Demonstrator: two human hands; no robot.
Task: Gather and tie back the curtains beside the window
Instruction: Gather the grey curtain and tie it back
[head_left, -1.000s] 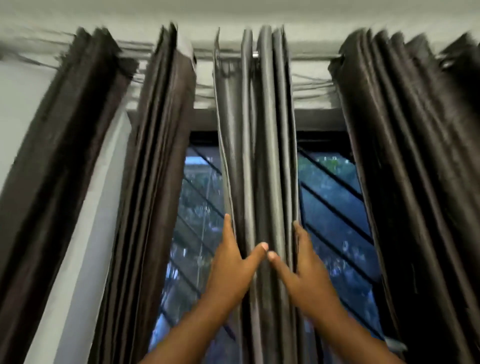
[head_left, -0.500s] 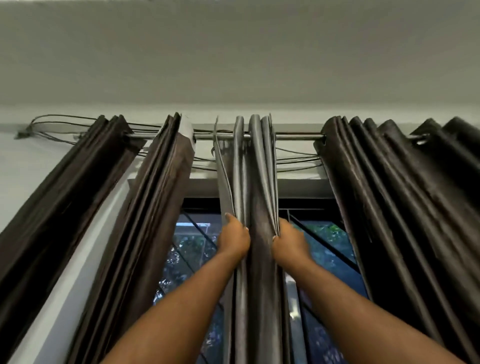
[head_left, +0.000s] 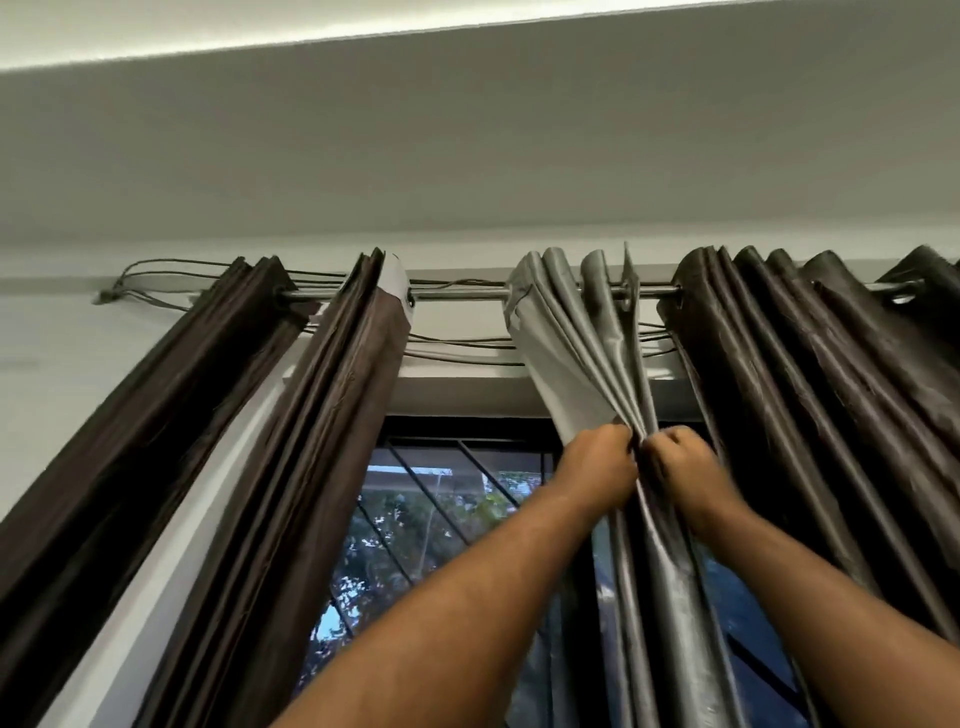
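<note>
A shiny grey curtain (head_left: 582, 343) hangs in folds from a metal rod (head_left: 457, 295) above the window (head_left: 415, 525). My left hand (head_left: 597, 470) and my right hand (head_left: 685, 475) are raised side by side and both grip the bunched grey folds just below the rod. The grey curtain sits close to the dark brown curtain (head_left: 810, 395) on the right. Two more dark brown curtains hang left of the window, one (head_left: 322, 441) at the frame's edge and one (head_left: 135, 447) over the wall.
Thin dark cords (head_left: 457, 343) run along the wall behind the rod. The window has a black diagonal grille (head_left: 410, 478) with trees beyond. A grey ceiling beam (head_left: 467, 140) sits close above the rod.
Both hands rose from flat on the grey curtain to gripping it high up. They have drawn it right along the rod toward the right brown curtain. My view tilted upward.
</note>
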